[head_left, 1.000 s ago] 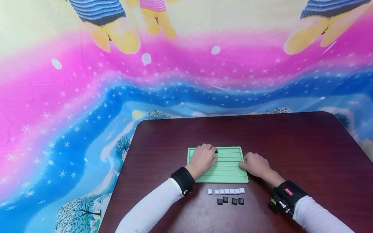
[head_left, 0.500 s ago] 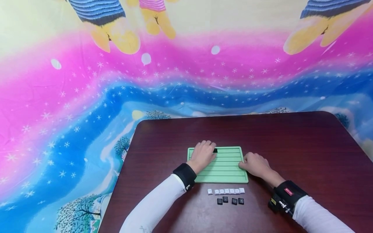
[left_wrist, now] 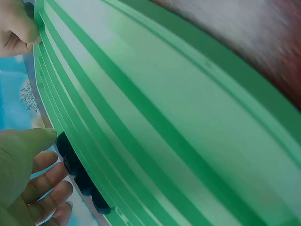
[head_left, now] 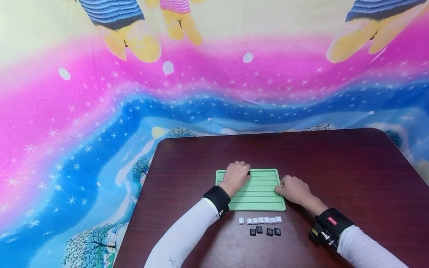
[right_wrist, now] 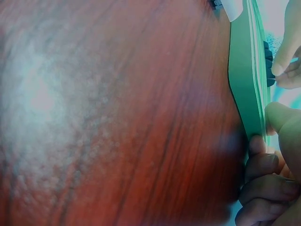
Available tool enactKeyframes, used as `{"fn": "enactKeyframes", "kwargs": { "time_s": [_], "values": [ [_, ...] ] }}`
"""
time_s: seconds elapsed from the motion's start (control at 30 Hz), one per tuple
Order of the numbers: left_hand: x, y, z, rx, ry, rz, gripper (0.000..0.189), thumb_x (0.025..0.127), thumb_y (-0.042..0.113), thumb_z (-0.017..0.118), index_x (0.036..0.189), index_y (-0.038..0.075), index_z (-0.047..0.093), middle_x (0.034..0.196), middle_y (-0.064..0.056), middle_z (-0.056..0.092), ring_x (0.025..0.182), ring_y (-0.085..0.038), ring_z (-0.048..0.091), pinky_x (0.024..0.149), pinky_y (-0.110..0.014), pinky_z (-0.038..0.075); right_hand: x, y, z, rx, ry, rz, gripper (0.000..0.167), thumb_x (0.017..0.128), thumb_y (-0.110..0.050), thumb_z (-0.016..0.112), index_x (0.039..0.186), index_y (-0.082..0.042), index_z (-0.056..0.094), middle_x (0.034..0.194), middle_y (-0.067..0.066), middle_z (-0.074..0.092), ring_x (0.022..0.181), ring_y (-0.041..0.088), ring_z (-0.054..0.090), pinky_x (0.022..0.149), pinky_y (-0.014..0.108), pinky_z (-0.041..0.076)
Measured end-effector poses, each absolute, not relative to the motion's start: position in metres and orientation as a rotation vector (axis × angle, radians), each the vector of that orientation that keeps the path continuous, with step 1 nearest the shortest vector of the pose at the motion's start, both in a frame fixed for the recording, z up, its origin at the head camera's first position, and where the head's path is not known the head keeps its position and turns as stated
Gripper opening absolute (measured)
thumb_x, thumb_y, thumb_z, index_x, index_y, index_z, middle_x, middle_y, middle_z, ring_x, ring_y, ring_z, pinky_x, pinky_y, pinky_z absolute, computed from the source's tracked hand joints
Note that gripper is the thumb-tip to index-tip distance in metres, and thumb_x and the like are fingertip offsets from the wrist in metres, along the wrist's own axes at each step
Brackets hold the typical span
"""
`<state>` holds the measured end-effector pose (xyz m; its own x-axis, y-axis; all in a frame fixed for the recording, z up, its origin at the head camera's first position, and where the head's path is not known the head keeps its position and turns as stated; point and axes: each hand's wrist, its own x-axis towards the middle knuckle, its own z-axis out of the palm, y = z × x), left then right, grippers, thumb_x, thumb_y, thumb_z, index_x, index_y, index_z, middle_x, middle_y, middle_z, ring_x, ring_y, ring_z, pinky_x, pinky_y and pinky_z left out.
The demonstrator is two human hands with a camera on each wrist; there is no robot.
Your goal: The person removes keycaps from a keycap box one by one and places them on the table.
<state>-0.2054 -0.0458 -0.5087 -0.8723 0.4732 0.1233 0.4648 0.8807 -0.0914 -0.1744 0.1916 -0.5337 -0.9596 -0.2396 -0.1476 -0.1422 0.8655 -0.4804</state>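
Observation:
A green grooved tray (head_left: 259, 193) lies on the table. My left hand (head_left: 236, 176) reaches over its far left part, thumb and index finger pinching the end piece of a row of black keycaps (left_wrist: 81, 175) in the farthest groove. The head view shows only a sliver of black; the hand hides the rest of that row. My right hand (head_left: 295, 190) grips the tray's right edge, thumb on the rim and the other fingers curled beside and below it, as the right wrist view shows.
White keycaps (head_left: 261, 220) stand in a line in front of the tray, the leftmost set slightly apart. Several loose black keycaps (head_left: 259, 230) lie nearer the front. The dark wooden table (head_left: 187, 160) meets a printed cloth (head_left: 201, 85) behind.
My left hand has shifted slightly right and away along the tray's far edge, its forearm following. The right hand, tray and loose keycaps stay where they were.

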Motion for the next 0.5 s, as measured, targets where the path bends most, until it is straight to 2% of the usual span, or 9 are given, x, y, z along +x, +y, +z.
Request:
{"fn": "enactKeyframes", "kwargs": {
  "time_s": [0.33, 0.5],
  "values": [
    [-0.2071, -0.0375, -0.5135, -0.708, -2.898, 0.153, 0.013, 0.093, 0.021, 0.069, 0.105, 0.021, 0.075, 0.095, 0.005, 0.07, 0.087, -0.013, 0.063, 0.071, -0.025, 0.05, -0.1753, 0.1924, -0.5337, -0.271, 2.82, -0.701, 0.045, 0.088, -0.027, 0.064, 0.054, -0.021, 0.035, 0.052, -0.009, 0.024, 0.048, 0.009, 0.022, 0.047, 0.024, 0.016],
    [-0.2082, -0.0365, -0.5144, -0.717, -2.901, 0.181, 0.013, 0.094, 0.021, 0.069, 0.106, 0.022, 0.075, 0.096, 0.005, 0.07, 0.089, -0.013, 0.063, 0.073, -0.026, 0.051, -0.1752, 0.1925, -0.5342, -0.27, 2.825, -0.699, 0.046, 0.088, -0.027, 0.064, 0.054, -0.021, 0.035, 0.052, -0.009, 0.024, 0.048, 0.009, 0.022, 0.048, 0.024, 0.016]
  ]
}}
